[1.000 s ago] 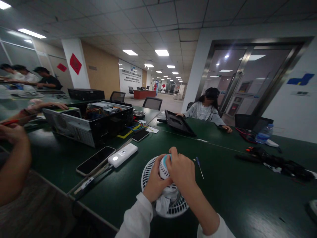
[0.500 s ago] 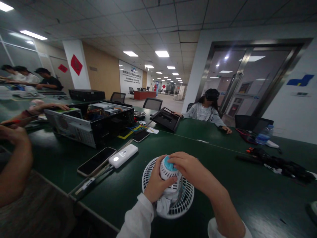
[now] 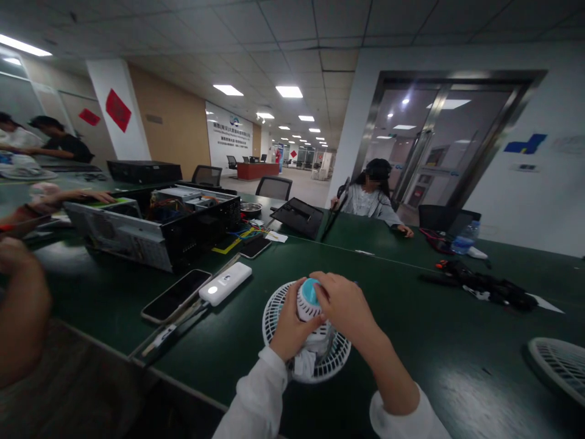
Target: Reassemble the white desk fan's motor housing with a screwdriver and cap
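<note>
A white fan (image 3: 275, 305) lies face down on the green table, its slatted grille against the surface. Its slotted motor housing points up and ends in a light-blue cap (image 3: 311, 291). My left hand (image 3: 292, 326) wraps around the housing from the left, thumb across its near side. From the right, my right hand (image 3: 340, 302) closes over the housing top, with fingers on the blue cap and some fingertips hidden. White parts of the fan (image 3: 305, 364) show below my left hand.
Left of the fan lie a white power bank (image 3: 225, 284), phone (image 3: 176, 296) and opened computer case (image 3: 167, 235). A second grille (image 3: 560, 369) sits at the right edge. Across the table, a person (image 3: 372, 198) holds a dark panel (image 3: 336, 210). Another person's arm (image 3: 21, 305) is at left.
My view has swung right, bringing the second grille into sight. My right hand has turned slightly on the blue cap. The person opposite has raised a dark panel upright.
</note>
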The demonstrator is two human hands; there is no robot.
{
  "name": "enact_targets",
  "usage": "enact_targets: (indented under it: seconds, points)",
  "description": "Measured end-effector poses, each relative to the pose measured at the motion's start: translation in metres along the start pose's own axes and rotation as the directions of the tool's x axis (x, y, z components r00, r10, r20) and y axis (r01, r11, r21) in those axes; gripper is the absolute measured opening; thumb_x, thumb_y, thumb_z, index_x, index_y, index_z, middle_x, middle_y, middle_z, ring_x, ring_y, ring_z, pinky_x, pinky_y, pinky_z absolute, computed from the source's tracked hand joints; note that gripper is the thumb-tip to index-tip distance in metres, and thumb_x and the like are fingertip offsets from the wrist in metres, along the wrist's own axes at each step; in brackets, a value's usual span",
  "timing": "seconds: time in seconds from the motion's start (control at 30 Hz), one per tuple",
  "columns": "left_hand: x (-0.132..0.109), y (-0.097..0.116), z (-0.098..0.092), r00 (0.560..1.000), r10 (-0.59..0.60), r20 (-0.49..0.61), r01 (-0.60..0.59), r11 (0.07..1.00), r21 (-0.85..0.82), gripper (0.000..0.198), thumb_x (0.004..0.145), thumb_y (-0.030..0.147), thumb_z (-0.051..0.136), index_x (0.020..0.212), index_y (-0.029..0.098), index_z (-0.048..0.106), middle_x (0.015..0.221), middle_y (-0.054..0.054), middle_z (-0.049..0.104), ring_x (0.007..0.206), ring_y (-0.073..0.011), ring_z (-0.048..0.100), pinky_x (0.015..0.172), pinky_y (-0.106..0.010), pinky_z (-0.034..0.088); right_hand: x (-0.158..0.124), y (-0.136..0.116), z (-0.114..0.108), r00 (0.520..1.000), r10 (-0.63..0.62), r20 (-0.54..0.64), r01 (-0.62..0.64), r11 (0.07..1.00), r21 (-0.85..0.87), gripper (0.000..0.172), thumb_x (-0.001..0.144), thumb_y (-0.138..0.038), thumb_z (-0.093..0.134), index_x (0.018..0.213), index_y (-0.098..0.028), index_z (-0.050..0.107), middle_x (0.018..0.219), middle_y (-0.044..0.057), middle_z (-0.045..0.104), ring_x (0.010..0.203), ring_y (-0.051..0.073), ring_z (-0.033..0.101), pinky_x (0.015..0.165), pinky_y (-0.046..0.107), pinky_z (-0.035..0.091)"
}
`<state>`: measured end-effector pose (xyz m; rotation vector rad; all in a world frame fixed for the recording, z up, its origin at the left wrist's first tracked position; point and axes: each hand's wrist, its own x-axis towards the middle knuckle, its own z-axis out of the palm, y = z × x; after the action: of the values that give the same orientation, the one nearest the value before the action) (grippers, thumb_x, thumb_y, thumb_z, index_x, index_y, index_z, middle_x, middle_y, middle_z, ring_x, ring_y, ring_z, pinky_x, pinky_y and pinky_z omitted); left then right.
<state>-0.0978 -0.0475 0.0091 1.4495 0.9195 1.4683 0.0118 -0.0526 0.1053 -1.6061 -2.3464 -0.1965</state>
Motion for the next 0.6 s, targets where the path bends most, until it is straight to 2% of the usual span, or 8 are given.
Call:
enact_targets:
  seconds: [0.1, 0.17, 0.23, 0.27, 0.33, 0.4, 0.5, 0.6]
  points:
    - [0.002, -0.004, -0.012, 0.999, -0.029, -0.031, 0.028, 0.998, -0.058, 0.053, 0.080, 0.033, 0.054, 0.128, 0.022, 0.036, 0.141, -0.008, 0.035, 0.132, -0.0225, 0.029, 0.111, -0.039, 0.019, -0.003, 0.017, -0.006, 0.979, -0.205, -0.008, 0.204, 0.969, 0.140, 0.032, 0.082, -0.010, 0.048, 0.109, -0.022, 0.059, 0.121, 0.008, 0.055, 0.107, 0.018, 0.053, 0.089, 0.033, 0.041]
    - [0.004, -0.009, -0.025, 0.979, -0.114, -0.170, 0.109, 0.993, -0.034, 0.048, 0.081, 0.032, 0.054, 0.125, 0.022, 0.040, 0.143, -0.007, 0.032, 0.135, -0.0200, 0.024, 0.112, -0.036, 0.014, -0.002, 0.023, -0.008, 0.956, -0.294, 0.016, 0.286, 0.939, 0.193, 0.029, 0.082, -0.009, 0.050, 0.107, -0.019, 0.061, 0.125, 0.007, 0.053, 0.112, 0.018, 0.048, 0.095, 0.034, 0.038]
    - [0.005, -0.016, -0.041, 0.893, -0.292, -0.343, 0.301, 0.953, -0.029, 0.046, 0.072, 0.029, 0.066, 0.114, 0.019, 0.050, 0.140, -0.009, 0.035, 0.135, -0.0218, 0.023, 0.112, -0.034, 0.013, 0.002, 0.024, -0.009, 0.942, -0.330, 0.058, 0.313, 0.928, 0.202, 0.024, 0.084, -0.011, 0.050, 0.104, -0.017, 0.062, 0.117, 0.007, 0.058, 0.110, 0.017, 0.049, 0.095, 0.032, 0.038]
    - [0.005, -0.020, -0.048, 0.857, -0.362, -0.366, 0.370, 0.928, -0.050, 0.045, 0.067, 0.028, 0.070, 0.107, 0.017, 0.053, 0.137, -0.013, 0.038, 0.135, -0.0261, 0.024, 0.112, -0.038, 0.015, 0.005, 0.024, -0.011, 0.939, -0.336, 0.078, 0.316, 0.928, 0.200, 0.022, 0.084, -0.012, 0.050, 0.103, -0.016, 0.062, 0.113, 0.007, 0.060, 0.108, 0.017, 0.050, 0.094, 0.031, 0.038]
    - [0.005, -0.027, -0.060, 0.813, -0.458, -0.360, 0.455, 0.885, -0.099, 0.043, 0.061, 0.026, 0.075, 0.098, 0.014, 0.056, 0.126, -0.017, 0.048, 0.128, -0.0320, 0.035, 0.108, -0.045, 0.023, 0.011, 0.023, -0.013, 0.937, -0.332, 0.105, 0.308, 0.931, 0.194, 0.019, 0.083, -0.012, 0.052, 0.099, -0.016, 0.063, 0.106, 0.006, 0.062, 0.100, 0.016, 0.054, 0.089, 0.029, 0.040]
    - [0.004, -0.030, -0.066, 0.788, -0.520, -0.329, 0.498, 0.853, -0.156, 0.041, 0.059, 0.025, 0.076, 0.093, 0.014, 0.056, 0.110, -0.016, 0.059, 0.117, -0.0326, 0.048, 0.101, -0.046, 0.033, 0.016, 0.023, -0.014, 0.945, -0.311, 0.107, 0.286, 0.938, 0.195, 0.013, 0.082, -0.014, 0.055, 0.091, -0.015, 0.064, 0.095, 0.005, 0.063, 0.088, 0.015, 0.057, 0.081, 0.028, 0.043]
    - [0.001, -0.029, -0.065, 0.766, -0.588, -0.261, 0.529, 0.807, -0.263, 0.025, 0.066, 0.022, 0.071, 0.085, 0.013, 0.058, 0.087, -0.012, 0.066, 0.090, -0.0273, 0.063, 0.087, -0.042, 0.046, 0.016, 0.025, -0.008, 0.973, -0.225, 0.051, 0.210, 0.956, 0.204, 0.009, 0.082, -0.019, 0.056, 0.079, -0.014, 0.062, 0.080, 0.005, 0.061, 0.076, 0.016, 0.056, 0.072, 0.029, 0.042]
    - [-0.007, -0.023, -0.051, 0.761, -0.605, -0.234, 0.508, 0.780, -0.365, 0.013, 0.072, 0.014, 0.063, 0.082, 0.013, 0.056, 0.077, -0.007, 0.065, 0.073, -0.0196, 0.066, 0.077, -0.034, 0.050, 0.004, 0.030, 0.004, 0.992, -0.107, -0.065, 0.120, 0.959, 0.255, 0.012, 0.084, -0.023, 0.052, 0.077, -0.014, 0.058, 0.077, 0.005, 0.058, 0.078, 0.018, 0.052, 0.074, 0.031, 0.042]
